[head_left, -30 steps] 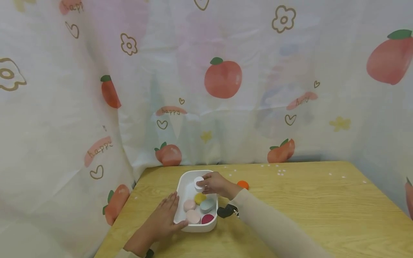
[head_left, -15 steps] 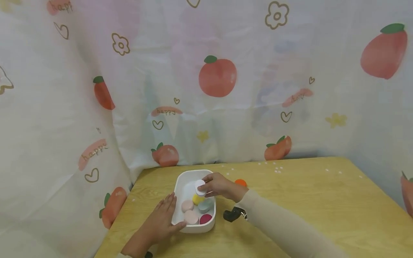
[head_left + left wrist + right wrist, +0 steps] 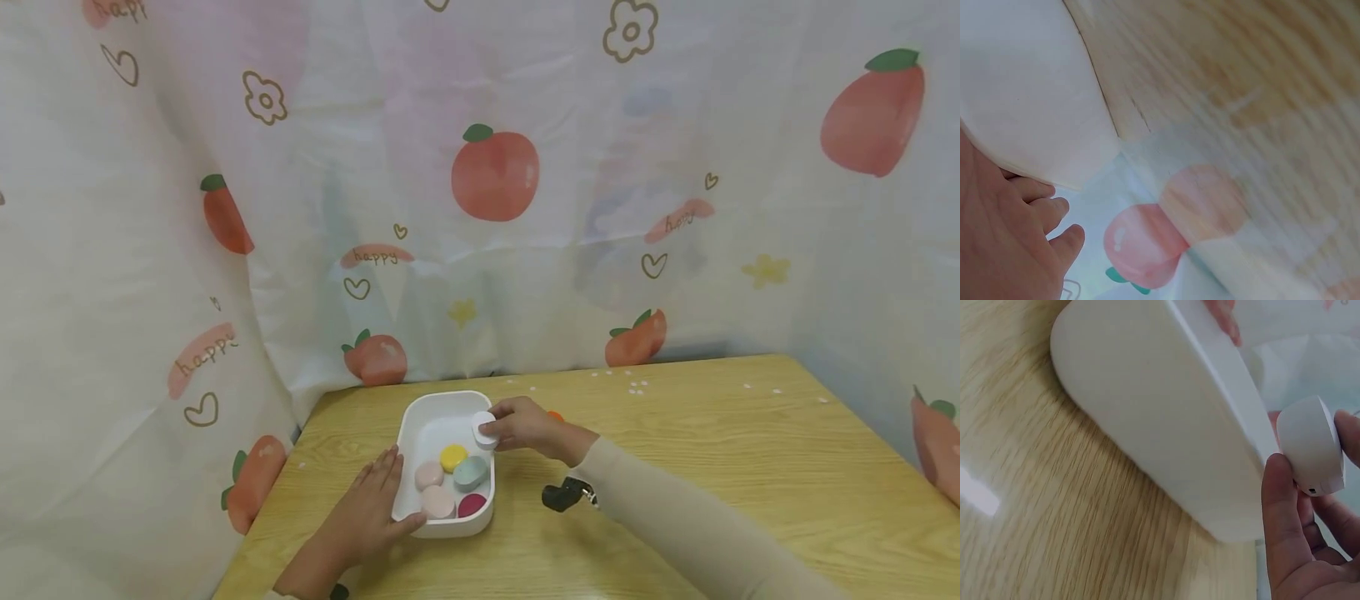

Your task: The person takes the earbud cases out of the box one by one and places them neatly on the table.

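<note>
A white tray [image 3: 444, 528] with rounded corners stands on the table. My left hand [image 3: 367, 510] rests along its left side, fingers straight, with the thumb at the near corner; in the left wrist view the fingers [image 3: 1054, 212] lie against the outer wall. My right hand [image 3: 528, 429] pinches a small white round case [image 3: 483, 430] at the tray's right rim. A small dark hole shows on the case's edge in the right wrist view. Inside the tray lie a yellow disc [image 3: 453, 457], a grey-green one [image 3: 470, 473], two pale pink ones [image 3: 438, 502] and a magenta one [image 3: 472, 505].
An orange round piece [image 3: 555, 416] sits on the wooden table [image 3: 712, 467] behind my right hand, partly hidden. Small white flecks [image 3: 637, 386] dot the table's far part. A fruit-printed curtain [image 3: 570, 167] hangs behind and on both sides.
My right hand has carried the white case from over the tray's far middle to its right rim. The left hand stays on the tray. The head view has shifted slightly.
</note>
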The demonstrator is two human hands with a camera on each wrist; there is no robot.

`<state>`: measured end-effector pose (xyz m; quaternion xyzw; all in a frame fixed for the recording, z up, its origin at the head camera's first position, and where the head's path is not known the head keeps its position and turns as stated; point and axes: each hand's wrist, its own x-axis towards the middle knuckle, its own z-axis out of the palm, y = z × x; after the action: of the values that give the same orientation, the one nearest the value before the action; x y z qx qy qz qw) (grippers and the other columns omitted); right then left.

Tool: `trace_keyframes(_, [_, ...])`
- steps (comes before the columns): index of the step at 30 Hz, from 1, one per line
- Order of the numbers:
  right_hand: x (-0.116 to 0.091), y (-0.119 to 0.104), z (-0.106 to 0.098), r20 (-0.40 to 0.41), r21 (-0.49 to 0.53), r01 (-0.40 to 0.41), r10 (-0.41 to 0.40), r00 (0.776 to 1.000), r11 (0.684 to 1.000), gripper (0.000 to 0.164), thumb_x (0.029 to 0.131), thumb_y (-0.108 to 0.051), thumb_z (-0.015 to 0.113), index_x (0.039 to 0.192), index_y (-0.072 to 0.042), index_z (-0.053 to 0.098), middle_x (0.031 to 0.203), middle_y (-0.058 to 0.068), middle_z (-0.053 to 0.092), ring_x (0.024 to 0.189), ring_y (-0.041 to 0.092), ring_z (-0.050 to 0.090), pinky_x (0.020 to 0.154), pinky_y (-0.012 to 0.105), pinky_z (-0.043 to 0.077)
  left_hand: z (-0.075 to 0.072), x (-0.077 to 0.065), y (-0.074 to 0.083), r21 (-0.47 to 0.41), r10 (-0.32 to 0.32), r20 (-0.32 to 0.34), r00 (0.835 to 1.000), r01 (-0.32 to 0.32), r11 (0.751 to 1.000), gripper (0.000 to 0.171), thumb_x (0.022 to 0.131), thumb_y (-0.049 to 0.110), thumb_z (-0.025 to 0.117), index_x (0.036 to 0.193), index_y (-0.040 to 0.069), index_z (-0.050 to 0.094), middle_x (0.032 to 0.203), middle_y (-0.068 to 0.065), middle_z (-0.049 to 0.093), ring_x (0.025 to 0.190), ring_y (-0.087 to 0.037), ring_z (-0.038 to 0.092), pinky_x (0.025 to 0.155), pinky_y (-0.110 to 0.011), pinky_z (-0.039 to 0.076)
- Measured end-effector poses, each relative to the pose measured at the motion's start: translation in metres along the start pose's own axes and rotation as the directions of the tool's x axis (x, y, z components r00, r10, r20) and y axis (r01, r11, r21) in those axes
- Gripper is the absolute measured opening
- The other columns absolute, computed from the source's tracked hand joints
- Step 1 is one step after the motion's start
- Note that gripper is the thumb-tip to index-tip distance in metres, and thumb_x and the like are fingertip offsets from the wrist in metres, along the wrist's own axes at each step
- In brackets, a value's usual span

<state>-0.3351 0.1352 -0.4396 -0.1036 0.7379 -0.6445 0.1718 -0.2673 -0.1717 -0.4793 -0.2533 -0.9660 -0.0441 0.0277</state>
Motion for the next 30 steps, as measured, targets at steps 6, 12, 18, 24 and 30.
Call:
trace_keyframes(6, [-0.008, 0.009, -0.015, -0.02, -0.023, -0.018, 0.018, 1.0, 1.0, 0.036, 0.09, -0.008, 0.069, 0.119, 0.01, 0.059, 0.104, 0.015, 0.064, 0.092, 0.022, 0.065, 0.083, 0.039, 0.055, 0.002, -0.001, 0.002, -0.022, 0.006, 0.006, 1.0, -0.006, 1.0, 0.102, 0.089, 0.076, 0.038, 0.152, -0.003, 0.024, 0.159, -0.016, 0.018, 0.146, -0.028, 0.017, 0.115, -0.049, 0.016])
trace_keyframes(12, [-0.014, 0.014, -0.035, -0.066, -0.051, -0.034, 0.031, 0.997, 0.998, 0.035, 0.091, -0.011, 0.068, 0.119, 0.008, 0.06, 0.106, 0.014, 0.065, 0.093, 0.022, 0.065, 0.082, 0.038, 0.055, 0.002, -0.001, 0.003, -0.022, 0.006, 0.005, 1.0, -0.006, 1.0, 0.101, 0.089, 0.074, 0.04, 0.152, -0.004, 0.024, 0.159, -0.017, 0.018, 0.146, -0.028, 0.016, 0.115, -0.049, 0.016])
trace_keyframes(18, [-0.022, 0.017, -0.057, -0.088, -0.053, -0.047, 0.042, 0.995, 0.997, 0.036, 0.092, -0.011, 0.067, 0.121, 0.009, 0.058, 0.109, 0.015, 0.063, 0.095, 0.022, 0.065, 0.085, 0.042, 0.054, 0.002, -0.002, 0.003, -0.021, 0.004, 0.004, 1.0, -0.004, 1.0, 0.1, 0.089, 0.073, 0.041, 0.152, -0.003, 0.024, 0.159, -0.016, 0.018, 0.146, -0.028, 0.016, 0.115, -0.049, 0.016])
trace_keyframes(24, [-0.023, 0.02, -0.074, -0.073, -0.023, -0.029, 0.027, 0.997, 0.999, 0.039, 0.094, -0.01, 0.065, 0.125, 0.012, 0.055, 0.11, 0.017, 0.062, 0.093, 0.022, 0.064, 0.09, 0.047, 0.051, -0.001, -0.004, 0.003, -0.025, 0.015, -0.008, 1.0, -0.015, 1.0, 0.099, 0.09, 0.071, 0.042, 0.151, -0.004, 0.025, 0.158, -0.018, 0.019, 0.145, -0.029, 0.018, 0.115, -0.049, 0.016])
trace_keyframes(30, [-0.022, 0.022, -0.09, -0.089, 0.024, -0.037, 0.039, 0.995, 0.999, 0.042, 0.095, -0.008, 0.063, 0.128, 0.014, 0.05, 0.114, 0.02, 0.06, 0.096, 0.024, 0.064, 0.093, 0.049, 0.049, -0.006, -0.002, 0.002, -0.031, 0.008, -0.013, 1.0, -0.009, 0.999, 0.098, 0.09, 0.071, 0.042, 0.152, -0.004, 0.025, 0.159, -0.018, 0.018, 0.145, -0.03, 0.017, 0.115, -0.049, 0.016])
